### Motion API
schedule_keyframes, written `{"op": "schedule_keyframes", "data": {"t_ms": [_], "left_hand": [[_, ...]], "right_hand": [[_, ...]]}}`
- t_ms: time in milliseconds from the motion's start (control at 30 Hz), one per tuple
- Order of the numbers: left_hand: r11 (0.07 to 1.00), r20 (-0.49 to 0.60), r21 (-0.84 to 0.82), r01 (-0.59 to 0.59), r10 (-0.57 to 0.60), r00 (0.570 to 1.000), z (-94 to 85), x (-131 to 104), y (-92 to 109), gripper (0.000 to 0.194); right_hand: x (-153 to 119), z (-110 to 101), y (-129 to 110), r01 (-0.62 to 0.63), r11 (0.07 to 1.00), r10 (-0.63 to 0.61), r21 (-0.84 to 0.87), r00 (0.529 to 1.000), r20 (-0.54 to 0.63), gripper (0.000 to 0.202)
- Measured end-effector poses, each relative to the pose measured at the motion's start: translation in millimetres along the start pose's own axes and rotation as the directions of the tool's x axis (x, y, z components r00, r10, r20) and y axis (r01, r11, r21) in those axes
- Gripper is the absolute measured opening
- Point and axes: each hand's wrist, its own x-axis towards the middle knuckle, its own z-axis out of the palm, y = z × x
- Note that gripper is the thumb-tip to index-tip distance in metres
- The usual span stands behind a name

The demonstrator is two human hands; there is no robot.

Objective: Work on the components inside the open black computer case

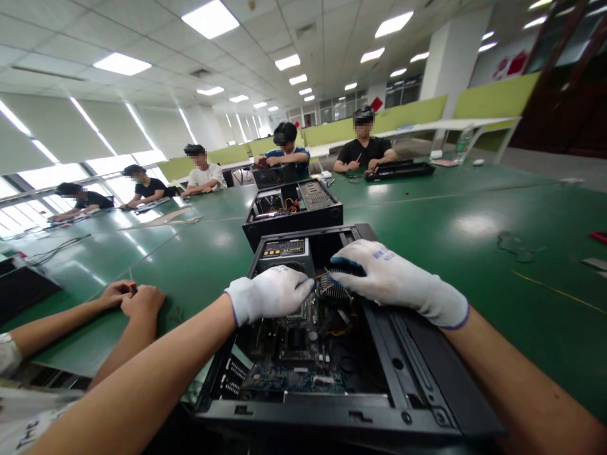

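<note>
While lights brighten the green table, the right hand grasps a heatsink, left hand grip unclear.

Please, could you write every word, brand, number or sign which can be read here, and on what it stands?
"THE" (last letter uncertain): white shirt of the person at lower left.
Blue print, white fabric right glove: too blurred.
Faint print, white fabric left glove: too blurred.
Print, black-and-yellow power-supply label: too small.
</note>
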Motion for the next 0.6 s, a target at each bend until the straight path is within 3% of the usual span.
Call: {"op": "schedule_keyframes", "data": {"t_ms": [133, 200, 267, 367, 433, 500, 600], "left_hand": [[0.999, -0.099, -0.052, 0.017, -0.022, 0.995, -11.0, -46, 8, 0.047], [0.995, -0.128, -0.089, 0.042, -0.053, 0.99, -12.3, -75, 15, 0.045], [0.991, -0.142, -0.119, 0.055, -0.071, 0.987, -9.4, -106, 25, 0.042], [0.985, -0.257, -0.156, 0.071, -0.11, 0.96, 4.5, -151, 40, 0.032], [0.981, -0.364, -0.171, 0.09, -0.148, 0.919, 19.5, -175, 46, 0.025], [0.98, -0.41, -0.177, 0.092, -0.158, 0.898, 37.3, -191, 47, 0.022], [0.978, -0.5, -0.178, 0.114, -0.189, 0.845, 65.0, -205, 36, 0.022]], "right_hand": [[-25, -5, 11, -0.214, 0.977, 0.215, 0.023, 0.968, -0.13, 0.064], [-46, -5, 14, -0.382, 0.918, 0.395, 0.102, 0.904, -0.167, 0.071], [-66, -3, 12, -0.5, 0.827, 0.538, 0.257, 0.836, -0.107, 0.068], [-84, 2, 0, -0.466, 0.7, 0.555, 0.542, 0.832, -0.002, 0.063], [-85, 6, -10, -0.426, 0.649, 0.534, 0.63, 0.845, 0.021, 0.059], [-77, 12, -20, -0.403, 0.668, 0.496, 0.626, 0.868, 0.029, 0.055], [-54, 26, -35, -0.351, 0.78, 0.428, 0.518, 0.903, -0.033, 0.052]]}}
